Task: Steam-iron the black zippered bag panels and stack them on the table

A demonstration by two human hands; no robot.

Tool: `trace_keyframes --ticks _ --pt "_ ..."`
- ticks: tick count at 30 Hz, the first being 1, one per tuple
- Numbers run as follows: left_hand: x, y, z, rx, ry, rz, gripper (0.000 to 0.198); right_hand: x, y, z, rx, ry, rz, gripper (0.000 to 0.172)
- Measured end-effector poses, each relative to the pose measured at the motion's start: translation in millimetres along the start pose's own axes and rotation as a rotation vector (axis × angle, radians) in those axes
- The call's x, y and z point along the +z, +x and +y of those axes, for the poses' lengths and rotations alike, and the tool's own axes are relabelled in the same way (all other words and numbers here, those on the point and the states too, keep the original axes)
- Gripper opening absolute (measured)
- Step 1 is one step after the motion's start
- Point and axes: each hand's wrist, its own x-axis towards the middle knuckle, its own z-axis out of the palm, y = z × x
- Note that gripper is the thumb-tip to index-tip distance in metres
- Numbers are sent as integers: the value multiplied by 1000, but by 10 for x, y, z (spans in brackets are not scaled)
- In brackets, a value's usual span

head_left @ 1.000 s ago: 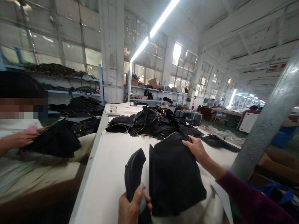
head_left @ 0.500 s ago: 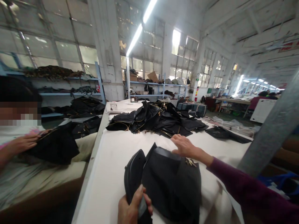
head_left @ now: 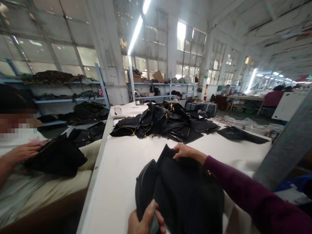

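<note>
A black bag piece (head_left: pixel 190 191) with a stiff, curved, glossy side panel (head_left: pixel 145 185) is held up over the near part of the white table. My left hand (head_left: pixel 146 219) is closed round the lower end of the side panel, thumb on top. At the upper edge of the piece, the fingers of my right hand (head_left: pixel 182 151) are bent and closed on the material. A small gold metal part shows beside my right sleeve. Beyond the hands lies a heap of black bag pieces (head_left: pixel 161 122) with gold zips.
The white table (head_left: pixel 117 175) has a flat black piece (head_left: pixel 241 135) on its right side. At left, a seated co-worker handles a black piece (head_left: pixel 58 156). A grey metal post (head_left: pixel 284 148) slants up at right. Loaded shelves (head_left: pixel 153 84) line the wall.
My right hand has moved slightly left and closed on the upper edge of the bag piece. The piece has spread and tilted towards the right, and my left hand has shifted a little right.
</note>
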Motion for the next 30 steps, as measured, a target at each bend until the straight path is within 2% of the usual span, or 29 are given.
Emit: trace_keyframes --ticks 7,15,19,22,25,30 --pt "47 -32 -112 29 51 -81 44 -21 -427 -545 -100 57 169 25" --pt "67 -96 -121 75 70 -124 41 52 -699 -975 -154 48 173 24" --pt "40 -96 -106 118 76 -95 39 115 -819 -1118 -172 47 144 20" --pt "8 -101 -60 161 107 -54 42 128 -916 -1180 -151 106 69 17" --pt "-32 -107 5 153 76 29 43 83 -992 -1139 -53 278 -17 14" --pt "-49 -137 67 152 -6 45 39 -26 -1037 -912 60 374 35 11"
